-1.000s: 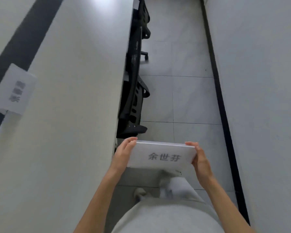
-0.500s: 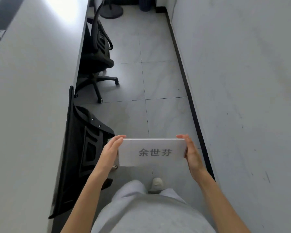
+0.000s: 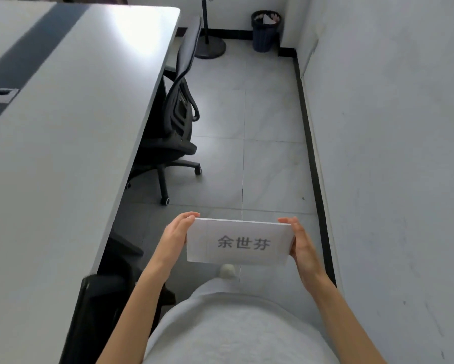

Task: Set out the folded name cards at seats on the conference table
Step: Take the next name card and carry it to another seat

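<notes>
I hold a stack of folded white name cards [image 3: 239, 241] flat in front of my waist, the top one printed with grey characters. My left hand [image 3: 174, 236] grips the stack's left end and my right hand [image 3: 300, 245] grips its right end. The long white conference table [image 3: 63, 153] runs along my left, with a dark strip down its middle. No card stands on the part of the table in view.
A black office chair [image 3: 173, 127] is tucked at the table's right edge ahead, and another chair back [image 3: 94, 311] is close by my left hip. A white wall [image 3: 391, 153] bounds the narrow tiled aisle on the right. A floor stand base [image 3: 210, 48] and dark bin [image 3: 265, 30] are at the far end.
I have walked forward along the aisle between table and wall; the chairs slid back past me and the far corner with the bin came into view. Both hands keep the same hold on the cards.
</notes>
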`<state>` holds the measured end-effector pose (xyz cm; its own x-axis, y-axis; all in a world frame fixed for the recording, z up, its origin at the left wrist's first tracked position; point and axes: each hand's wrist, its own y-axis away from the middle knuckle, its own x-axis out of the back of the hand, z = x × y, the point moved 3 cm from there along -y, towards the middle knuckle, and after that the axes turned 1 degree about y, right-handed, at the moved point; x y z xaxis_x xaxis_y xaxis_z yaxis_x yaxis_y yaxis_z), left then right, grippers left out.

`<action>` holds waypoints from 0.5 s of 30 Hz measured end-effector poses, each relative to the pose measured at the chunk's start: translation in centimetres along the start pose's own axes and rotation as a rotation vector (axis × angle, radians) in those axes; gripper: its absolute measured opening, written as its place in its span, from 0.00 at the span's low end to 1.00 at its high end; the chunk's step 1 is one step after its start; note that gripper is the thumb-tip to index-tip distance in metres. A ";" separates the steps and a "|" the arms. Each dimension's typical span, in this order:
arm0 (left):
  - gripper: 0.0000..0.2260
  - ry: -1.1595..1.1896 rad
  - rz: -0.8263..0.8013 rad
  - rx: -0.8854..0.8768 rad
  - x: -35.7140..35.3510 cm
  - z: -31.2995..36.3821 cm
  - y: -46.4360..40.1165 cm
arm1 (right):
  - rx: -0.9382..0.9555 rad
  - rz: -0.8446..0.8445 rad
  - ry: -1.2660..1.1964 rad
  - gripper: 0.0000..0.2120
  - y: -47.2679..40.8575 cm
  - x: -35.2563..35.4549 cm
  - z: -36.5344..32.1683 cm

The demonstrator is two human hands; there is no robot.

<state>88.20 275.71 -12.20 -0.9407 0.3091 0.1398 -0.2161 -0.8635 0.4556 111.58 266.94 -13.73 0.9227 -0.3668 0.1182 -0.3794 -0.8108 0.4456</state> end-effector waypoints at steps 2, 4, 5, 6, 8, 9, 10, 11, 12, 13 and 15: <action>0.12 -0.004 0.021 -0.017 1.0 2.8 -3.7 | 0.007 -0.026 0.010 0.20 -4.1 -1.0 -2.9; 0.12 0.003 0.055 -0.024 2.1 4.9 -6.8 | 0.016 -0.064 0.030 0.20 -8.0 -2.3 -5.5; 0.13 0.014 0.073 -0.028 2.7 5.7 -8.2 | 0.028 -0.085 0.042 0.20 -9.9 -3.1 -6.8; 0.13 0.030 0.096 -0.030 3.2 6.4 -9.5 | 0.039 -0.105 0.054 0.20 -12.0 -3.9 -8.0; 0.16 0.068 0.161 -0.024 4.4 7.4 -12.0 | 0.050 -0.156 0.084 0.20 -16.1 -5.7 -10.2; 0.18 0.092 0.203 -0.013 5.1 7.7 -13.0 | 0.053 -0.192 0.108 0.20 -18.1 -6.8 -11.2; 0.19 0.120 0.248 0.000 5.8 7.9 -13.9 | 0.058 -0.235 0.136 0.20 -20.0 -8.0 -12.2; 0.18 0.152 0.297 0.014 6.5 8.0 -14.8 | 0.060 -0.281 0.166 0.20 -21.8 -9.2 -13.2; 0.17 0.183 0.352 0.028 7.2 8.1 -15.6 | 0.062 -0.330 0.193 0.20 -23.5 -10.6 -14.2; 0.16 0.211 0.407 0.043 7.9 8.2 -16.3 | 0.068 -0.385 0.221 0.19 -25.1 -12.0 -15.3; 0.16 0.277 0.525 0.075 9.3 8.6 -17.5 | 0.092 -0.517 0.275 0.17 -28.2 -15.2 -17.6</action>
<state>85.46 297.15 -11.35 -0.9520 -0.2753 0.1337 0.3058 -0.8390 0.4500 109.46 303.43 -12.50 0.9683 0.2086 0.1374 0.1316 -0.8934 0.4295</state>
